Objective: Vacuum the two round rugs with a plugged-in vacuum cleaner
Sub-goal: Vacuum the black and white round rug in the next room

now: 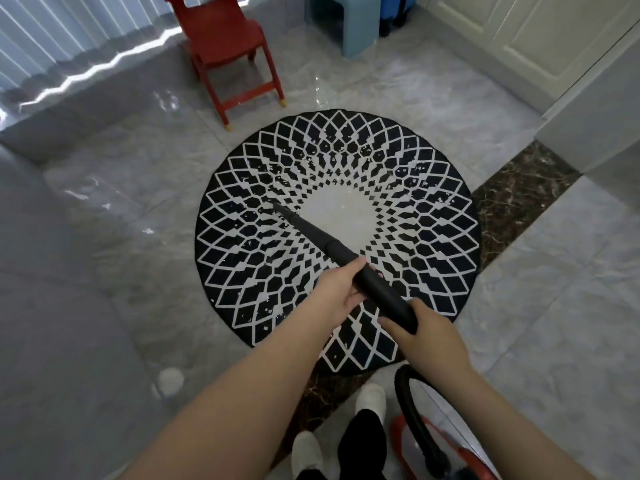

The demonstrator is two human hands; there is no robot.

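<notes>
**Two hands on the black vacuum wand over the patterned round rug**

Two bare hands are wrapped around a black tapered plastic vacuum wand, which is held diagonally above a round black rug with a white diamond lattice and a pale centre. The left hand is curled round the wand's thicker middle section from the left side, with the thumb laid along the top. The right hand grips the wand's lower end, where it is joined to a black flexible hose. The narrow tip of the wand is pointed up and to the left, over the dark band of the pattern just left of the pale centre; whether it is touching the pile cannot be told.

The hose is seen curving down to a red and white vacuum body at the lower right edge, just beside two feet in white slippers. Only one rug is shown. It is laid on a glossy grey marble-tiled floor, and its right and lower edges are overlapped onto a dark brown marble strip.

Beyond the rug, a small red plastic chair is stood near its far edge, apart from it. A pale blue plastic stool is placed further back, beside a blue suitcase and cream panelled doors.
</notes>
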